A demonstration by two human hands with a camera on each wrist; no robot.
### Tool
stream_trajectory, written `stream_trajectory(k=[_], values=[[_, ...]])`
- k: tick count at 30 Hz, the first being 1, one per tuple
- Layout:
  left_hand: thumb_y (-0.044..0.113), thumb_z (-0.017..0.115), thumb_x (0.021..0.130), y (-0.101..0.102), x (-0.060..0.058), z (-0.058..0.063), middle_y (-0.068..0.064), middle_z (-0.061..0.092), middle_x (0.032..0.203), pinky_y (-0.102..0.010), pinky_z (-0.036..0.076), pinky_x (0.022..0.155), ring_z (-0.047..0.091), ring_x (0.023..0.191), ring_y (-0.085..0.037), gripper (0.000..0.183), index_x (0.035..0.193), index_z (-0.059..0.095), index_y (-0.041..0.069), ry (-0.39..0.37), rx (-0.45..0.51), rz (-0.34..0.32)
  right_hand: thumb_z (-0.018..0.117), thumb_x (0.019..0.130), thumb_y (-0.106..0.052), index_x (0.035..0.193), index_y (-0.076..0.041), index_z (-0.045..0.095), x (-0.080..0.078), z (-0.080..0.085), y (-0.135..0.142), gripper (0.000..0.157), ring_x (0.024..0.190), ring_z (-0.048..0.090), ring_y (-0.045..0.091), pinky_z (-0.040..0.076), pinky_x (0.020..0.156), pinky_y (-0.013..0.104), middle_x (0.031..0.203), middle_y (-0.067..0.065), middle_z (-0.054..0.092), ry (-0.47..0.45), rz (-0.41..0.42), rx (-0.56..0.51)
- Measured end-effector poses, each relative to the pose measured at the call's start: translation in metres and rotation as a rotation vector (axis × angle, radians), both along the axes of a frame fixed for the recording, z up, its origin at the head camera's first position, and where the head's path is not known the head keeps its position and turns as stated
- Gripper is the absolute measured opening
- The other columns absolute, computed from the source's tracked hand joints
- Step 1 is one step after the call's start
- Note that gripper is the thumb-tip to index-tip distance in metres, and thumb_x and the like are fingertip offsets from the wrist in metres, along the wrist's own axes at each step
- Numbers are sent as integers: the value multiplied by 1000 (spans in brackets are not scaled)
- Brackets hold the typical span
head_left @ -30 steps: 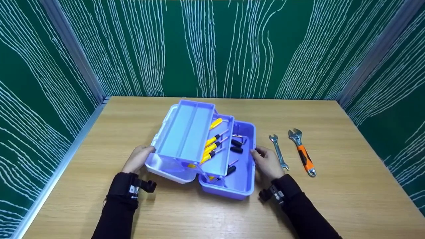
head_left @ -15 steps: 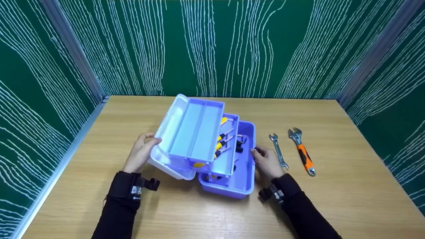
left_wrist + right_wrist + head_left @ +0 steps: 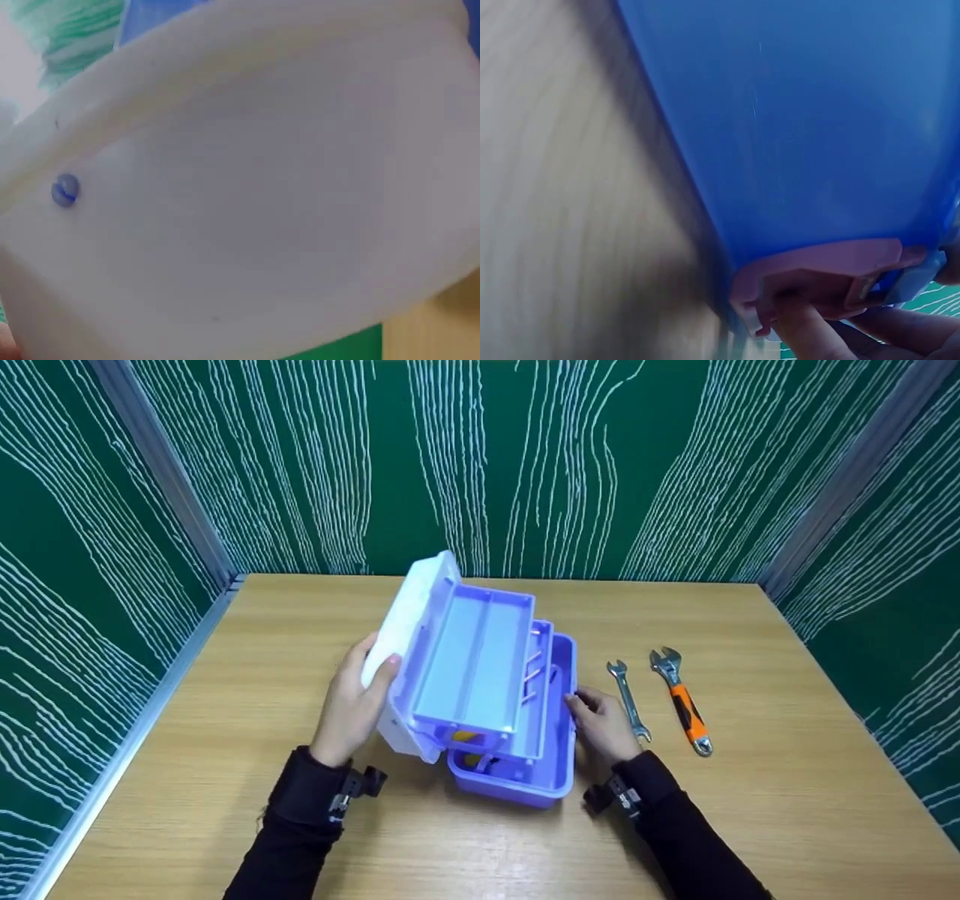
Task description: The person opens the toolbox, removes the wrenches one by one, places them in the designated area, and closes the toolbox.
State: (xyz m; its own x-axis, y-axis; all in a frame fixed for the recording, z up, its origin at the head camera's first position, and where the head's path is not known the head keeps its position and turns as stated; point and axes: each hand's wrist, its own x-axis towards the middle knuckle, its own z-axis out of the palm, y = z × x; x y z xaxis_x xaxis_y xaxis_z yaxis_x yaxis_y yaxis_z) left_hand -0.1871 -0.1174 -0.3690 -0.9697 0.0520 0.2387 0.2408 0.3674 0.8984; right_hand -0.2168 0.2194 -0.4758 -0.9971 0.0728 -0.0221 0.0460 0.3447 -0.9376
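Note:
A purple toolbox [image 3: 510,793] stands on the table with its stepped trays [image 3: 469,660] spread out. My left hand [image 3: 349,712] grips the edge of its whitish lid [image 3: 409,611], thumb on one side and fingers behind; the lid stands tilted up on the left. In the left wrist view the lid's end wall [image 3: 285,187] fills most of the picture. My right hand [image 3: 609,729] holds the box's right wall, thumb at the rim. Beneath it, the right wrist view shows fingertips in a pinkish latch [image 3: 825,262]. Screwdriver shafts [image 3: 531,675] show in the lower tray, their handles mostly hidden.
A double open-end wrench [image 3: 628,701] lies right of my right hand. Beside it is an adjustable wrench [image 3: 682,701] with an orange and black handle. Green walls with white wavy lines enclose the wooden table [image 3: 480,855] at the back and sides.
My left hand has raised the lid and swung it rightward. The trays have shifted right over the box, covering more of the screwdrivers. My right hand stays at the box's wall.

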Motion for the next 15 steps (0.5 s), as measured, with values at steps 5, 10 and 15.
stream_trajectory(k=[5, 10, 15], values=[[32, 53, 100, 17, 8, 4, -24, 35, 152, -53, 49, 100, 50, 126, -37, 65, 154, 28, 5, 40, -23, -65, 51, 101, -16, 133, 7, 55, 0, 1, 0, 40, 74, 56, 4, 47, 65, 16, 92, 6, 65, 9, 11, -17], [34, 58, 96, 34, 11, -1, -20, 37, 150, -51, 56, 86, 54, 118, -35, 68, 154, 30, 16, 97, -74, -119, 49, 102, -13, 133, 10, 54, 2, 4, 0, 39, 77, 57, 2, 48, 67, 15, 102, 15, 67, 17, 14, -30], [45, 58, 94, 51, 8, -11, -15, 32, 156, -59, 49, 95, 47, 130, -38, 71, 155, 29, 24, 149, -114, -166, 45, 102, -11, 133, 13, 51, 4, 6, -1, 39, 97, 64, 11, 52, 79, 16, 122, 28, 63, 10, 17, -48]])
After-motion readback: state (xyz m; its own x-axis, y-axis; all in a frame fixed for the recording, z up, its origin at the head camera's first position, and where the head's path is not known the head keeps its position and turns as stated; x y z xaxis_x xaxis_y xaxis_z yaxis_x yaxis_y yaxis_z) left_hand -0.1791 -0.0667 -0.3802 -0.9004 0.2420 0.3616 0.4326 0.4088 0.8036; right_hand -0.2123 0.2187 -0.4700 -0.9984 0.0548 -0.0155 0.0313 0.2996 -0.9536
